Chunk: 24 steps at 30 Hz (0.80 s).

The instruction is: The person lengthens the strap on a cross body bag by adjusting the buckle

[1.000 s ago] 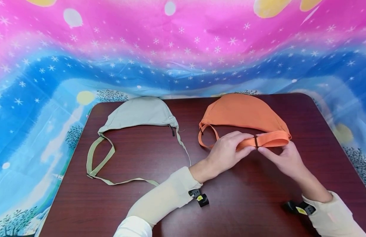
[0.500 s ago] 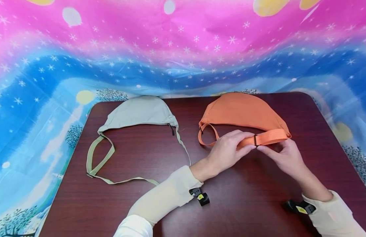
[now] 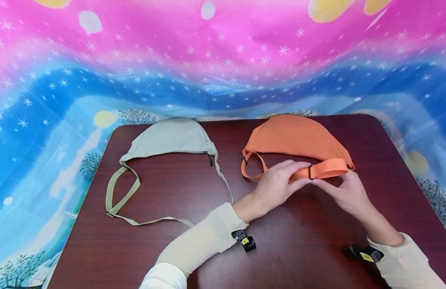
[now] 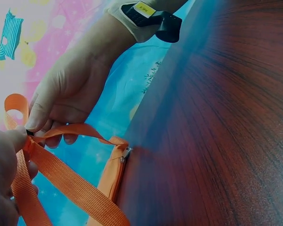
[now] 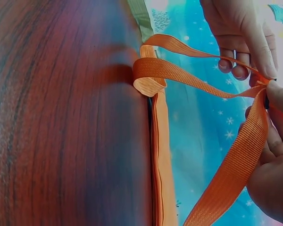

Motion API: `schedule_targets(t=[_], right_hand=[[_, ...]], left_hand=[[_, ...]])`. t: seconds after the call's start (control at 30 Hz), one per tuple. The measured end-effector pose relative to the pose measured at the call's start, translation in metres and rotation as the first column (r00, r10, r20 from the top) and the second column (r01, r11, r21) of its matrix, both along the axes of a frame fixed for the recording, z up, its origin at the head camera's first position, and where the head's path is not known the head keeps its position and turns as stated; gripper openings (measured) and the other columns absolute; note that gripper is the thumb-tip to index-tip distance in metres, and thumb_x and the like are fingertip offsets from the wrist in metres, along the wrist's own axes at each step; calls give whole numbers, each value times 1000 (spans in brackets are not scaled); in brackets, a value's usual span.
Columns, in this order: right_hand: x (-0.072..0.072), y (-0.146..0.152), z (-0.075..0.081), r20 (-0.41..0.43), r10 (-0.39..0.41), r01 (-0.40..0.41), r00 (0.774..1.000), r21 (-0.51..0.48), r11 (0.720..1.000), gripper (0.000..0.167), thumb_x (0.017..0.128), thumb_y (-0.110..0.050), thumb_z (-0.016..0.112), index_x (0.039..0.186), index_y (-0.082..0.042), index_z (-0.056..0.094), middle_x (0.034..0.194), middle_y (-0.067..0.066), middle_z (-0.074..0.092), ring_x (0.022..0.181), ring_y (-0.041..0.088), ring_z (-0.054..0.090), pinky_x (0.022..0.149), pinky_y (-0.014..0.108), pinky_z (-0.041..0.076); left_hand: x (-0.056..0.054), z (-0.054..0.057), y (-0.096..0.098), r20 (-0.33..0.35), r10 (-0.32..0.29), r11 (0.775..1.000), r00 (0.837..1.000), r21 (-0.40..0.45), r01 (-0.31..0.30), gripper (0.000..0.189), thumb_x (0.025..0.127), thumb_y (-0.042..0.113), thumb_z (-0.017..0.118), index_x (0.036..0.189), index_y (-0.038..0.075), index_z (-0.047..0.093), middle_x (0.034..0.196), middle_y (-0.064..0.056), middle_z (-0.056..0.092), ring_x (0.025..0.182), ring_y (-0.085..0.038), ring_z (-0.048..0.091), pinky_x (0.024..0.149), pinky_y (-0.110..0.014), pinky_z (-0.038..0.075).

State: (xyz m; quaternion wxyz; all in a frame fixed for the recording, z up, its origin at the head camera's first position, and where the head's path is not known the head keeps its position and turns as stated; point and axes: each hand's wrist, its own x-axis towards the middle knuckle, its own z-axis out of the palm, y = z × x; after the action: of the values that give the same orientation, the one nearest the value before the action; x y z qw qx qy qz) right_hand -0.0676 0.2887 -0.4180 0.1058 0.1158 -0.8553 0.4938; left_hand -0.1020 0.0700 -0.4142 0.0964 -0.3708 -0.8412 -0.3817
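Observation:
An orange crescent-shaped bag [image 3: 296,136] lies at the back right of the table, its strap raised off the tabletop. My left hand [image 3: 275,188] pinches the orange strap [image 3: 331,167] between thumb and fingers, just left of a dark slider buckle [image 3: 310,172]. At the buckle's right side my right hand [image 3: 349,196] grips the strap with thumb and fingers. A strap loop stands out to the right of the buckle. In the right wrist view both thumbs meet at the buckle, which they mostly cover, and strap lengths [image 5: 236,150] run off it toward the bag.
A pale grey-green crescent bag [image 3: 168,138] lies at the back left, its thin strap [image 3: 112,192] looped in front, partly under my left forearm. The dark red-brown table [image 3: 291,249] has a printed cloth [image 3: 208,48] hanging behind it.
The strap loop right of the buckle has become a little shorter and shifted slightly left. My right hand has moved slightly left with it; my left hand stays nearly still.

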Motion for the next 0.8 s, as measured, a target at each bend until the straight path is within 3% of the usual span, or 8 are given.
schedule_targets(t=[0.27,0.43,0.6,0.8], right_hand=[[1,2,-2,3,14,-14,1000,-2,1000,47,80,12,79,124,7,62,111,-21,63,96,-3,59,81,8,48],[0,4,1,17,78,-78,997,-15,997,51,80,16,77,127,6,61,116,-17,63,99,-1,61,83,10,49],[-2,10,11,3,122,-122,993,-2,993,63,77,19,78,135,3,58,123,-10,63,105,3,59,88,9,46],[-3,19,29,-26,146,-146,989,18,989,69,73,24,76,136,4,56,125,-7,66,98,4,65,77,12,51]], left_hand=[[0,0,1,-5,-8,1000,1000,-9,8,39,98,34,70,131,13,66,121,3,68,107,-5,60,94,-10,41],[-1,0,2,9,-22,1000,1000,-6,22,37,98,32,71,128,12,66,119,3,67,103,-4,59,90,-10,42],[-1,0,3,34,-31,999,999,-9,31,35,98,32,70,128,13,66,117,3,66,100,-5,58,88,-11,42],[-2,1,3,22,-23,999,999,-32,24,34,98,31,70,127,14,66,114,6,65,98,-2,56,87,-10,42]])
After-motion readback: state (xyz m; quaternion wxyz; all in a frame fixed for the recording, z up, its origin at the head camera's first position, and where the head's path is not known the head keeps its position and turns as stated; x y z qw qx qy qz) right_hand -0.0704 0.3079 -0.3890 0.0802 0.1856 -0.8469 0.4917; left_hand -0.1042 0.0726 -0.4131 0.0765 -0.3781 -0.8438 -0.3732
